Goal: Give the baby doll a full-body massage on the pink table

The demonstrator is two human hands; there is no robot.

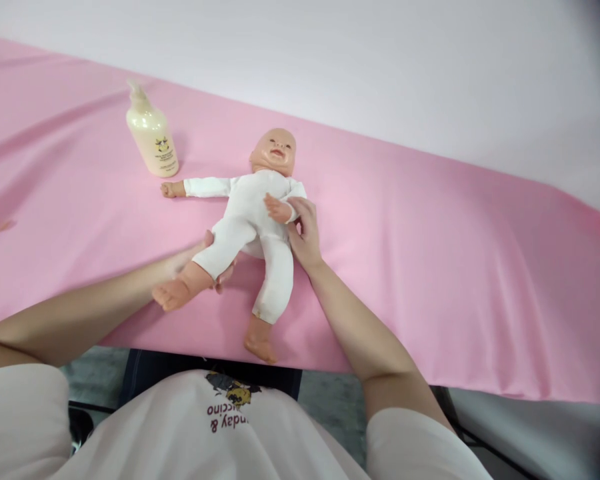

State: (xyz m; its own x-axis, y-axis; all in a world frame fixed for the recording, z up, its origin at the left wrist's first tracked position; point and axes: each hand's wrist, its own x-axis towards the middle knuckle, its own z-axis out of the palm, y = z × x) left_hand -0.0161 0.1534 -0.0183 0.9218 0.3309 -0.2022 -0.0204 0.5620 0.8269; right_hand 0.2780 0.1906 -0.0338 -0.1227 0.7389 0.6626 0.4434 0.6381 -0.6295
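A baby doll (253, 200) with a bald head and a white cloth body lies on its back, its head pointing away from me. My left hand (224, 275) is wrapped round the doll's leg on the left from beneath. The thumb shows above that leg and the fingertips below it; the palm is hidden. On the other side, my right hand (306, 233) has its fingers bent round the doll's forearm, close to the wrist. That doll arm is folded over the belly, while the other stretches out to the left.
A cream-coloured pump bottle (153, 143) with a cow picture on its label stands beyond the doll's outstretched hand. Wrinkled pink cloth (430, 267) covers the table. Behind the table is a white surface (380, 67). The table's front edge lies close to my body.
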